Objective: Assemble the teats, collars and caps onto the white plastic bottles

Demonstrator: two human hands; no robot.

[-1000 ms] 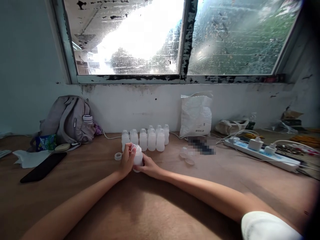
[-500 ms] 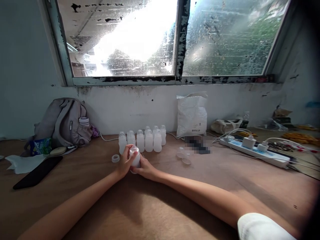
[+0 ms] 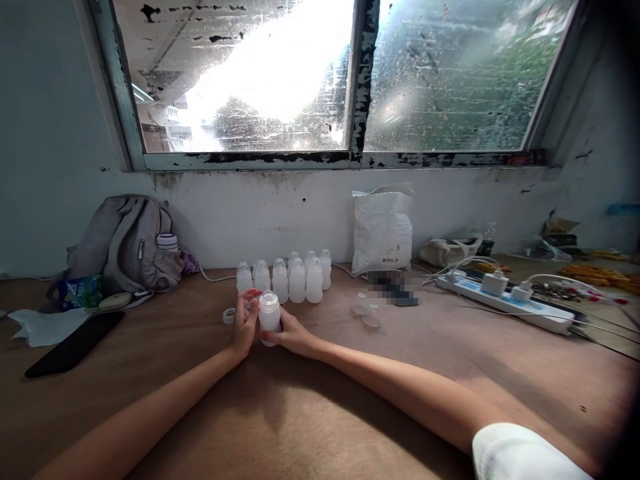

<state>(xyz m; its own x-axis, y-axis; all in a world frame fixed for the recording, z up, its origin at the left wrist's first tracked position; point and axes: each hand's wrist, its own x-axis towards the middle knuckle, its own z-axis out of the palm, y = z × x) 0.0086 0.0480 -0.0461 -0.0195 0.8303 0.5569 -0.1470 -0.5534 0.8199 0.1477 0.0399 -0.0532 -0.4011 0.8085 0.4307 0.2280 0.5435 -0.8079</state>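
My right hand point(image 3: 297, 337) wraps the lower side of a milky white baby bottle point(image 3: 270, 320), which stands upright with its threaded neck facing up. Just left of the bottle is my left hand point(image 3: 244, 325), its fingers curled toward the thumb. A small pale, clear piece seems to sit between those fingers, too small to make out. A white screw ring point(image 3: 229, 315) lies on the table beyond the left wrist. Behind the hands, several similar baby bottles point(image 3: 297, 283) with clear domed tops stand in a cluster.
Clear discs point(image 3: 371, 320) lie right of the hands on the brown table point(image 3: 320, 413). A white plastic bag point(image 3: 383, 230) leans on the wall. Farther right is a power strip point(image 3: 505, 303) with cables. At left are a backpack point(image 3: 125, 243) and a black flat object point(image 3: 75, 345).
My left hand has come off the bottle's top and moved slightly left and down, uncovering the neck. My right hand keeps its hold on the bottle.
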